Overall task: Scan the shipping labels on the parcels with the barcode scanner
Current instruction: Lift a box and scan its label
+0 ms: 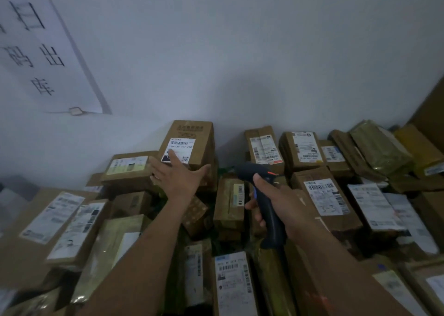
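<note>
Reaching the left hand, fingers spread and empty, to the shipping label on the upright cardboard box by the wall, probably light and stiff, best steadied by its sides, while clamping the right hand round the barcode scanner handle.

The person's body showed only as two arms, both bare skin along all of their visible length. The left forearm and the right forearm were lean and smooth, with cloth nowhere on them up to the bottom edge of the picture. The left hand and the right hand were bare as well. A small pale spot sat on one left finger; ring or glint could not be told in the dim light.
</note>
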`<state>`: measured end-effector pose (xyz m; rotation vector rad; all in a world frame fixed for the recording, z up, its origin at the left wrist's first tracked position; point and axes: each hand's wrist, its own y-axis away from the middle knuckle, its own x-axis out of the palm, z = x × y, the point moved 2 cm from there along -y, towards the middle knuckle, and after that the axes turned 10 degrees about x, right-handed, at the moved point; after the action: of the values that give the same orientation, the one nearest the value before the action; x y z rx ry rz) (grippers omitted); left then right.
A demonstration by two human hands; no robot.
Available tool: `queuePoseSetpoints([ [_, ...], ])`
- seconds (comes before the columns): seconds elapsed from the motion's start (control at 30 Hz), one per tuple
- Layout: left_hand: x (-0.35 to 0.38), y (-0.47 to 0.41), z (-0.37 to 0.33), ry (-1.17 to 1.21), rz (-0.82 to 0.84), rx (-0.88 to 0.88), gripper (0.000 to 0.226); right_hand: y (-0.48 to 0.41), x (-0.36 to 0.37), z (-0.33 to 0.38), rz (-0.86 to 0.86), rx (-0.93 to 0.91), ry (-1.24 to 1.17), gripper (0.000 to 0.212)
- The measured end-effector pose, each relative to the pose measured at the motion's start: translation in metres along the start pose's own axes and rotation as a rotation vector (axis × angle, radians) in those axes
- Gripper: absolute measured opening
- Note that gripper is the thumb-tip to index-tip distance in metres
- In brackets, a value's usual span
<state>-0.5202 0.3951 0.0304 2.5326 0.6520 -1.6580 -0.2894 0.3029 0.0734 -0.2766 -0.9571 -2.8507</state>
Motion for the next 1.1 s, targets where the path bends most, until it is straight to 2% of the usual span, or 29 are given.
queuePoseSetpoints([
  [0.07, 0.002, -0.008, 0.003, 0.068, 0.035, -0.039, 0.118, -0.001, 0.002, -0.001, -0.010, 0.002, 0.005, 0.049],
  [0.27, -0.011, -0.001, 0.012, 0.320, -0.046, -0.046, 0.101, 0.007, -0.001, 0.002, -0.013, -0.008, -0.042, 0.044],
  [0.4, -0.044, 0.044, 0.001, 0.445, -0.101, -0.071, 0.099, 0.022, 0.004, 0.012, -0.008, -0.022, -0.163, 0.057],
  [0.5, -0.072, 0.088, -0.009, 0.538, -0.129, -0.004, 0.099, 0.038, 0.017, 0.017, 0.003, -0.038, -0.194, 0.064],
  [0.73, -0.131, 0.181, -0.030, 0.598, -0.093, 0.197, 0.111, 0.104, 0.038, 0.005, 0.008, -0.170, -0.198, 0.047],
  [0.8, -0.145, 0.202, -0.035, 0.691, -0.097, 0.194, 0.110, 0.121, 0.036, -0.002, 0.051, -0.198, -0.228, 0.045],
  [0.87, -0.162, 0.216, -0.037, 0.797, -0.124, 0.092, 0.101, 0.139, 0.035, -0.010, 0.097, -0.223, -0.212, 0.042],
  [0.93, -0.175, 0.219, -0.029, 0.840, -0.144, 0.007, 0.081, 0.155, 0.034, -0.018, 0.100, -0.251, -0.181, 0.038],
  [1.03, -0.189, 0.222, -0.012, 0.920, -0.057, 0.017, 0.045, 0.176, 0.033, -0.026, 0.098, -0.286, -0.157, 0.038],
  [1.1, -0.196, 0.230, -0.001, 1.087, 0.023, -0.035, 0.041, 0.187, 0.035, -0.030, 0.095, -0.277, -0.176, 0.037],
])
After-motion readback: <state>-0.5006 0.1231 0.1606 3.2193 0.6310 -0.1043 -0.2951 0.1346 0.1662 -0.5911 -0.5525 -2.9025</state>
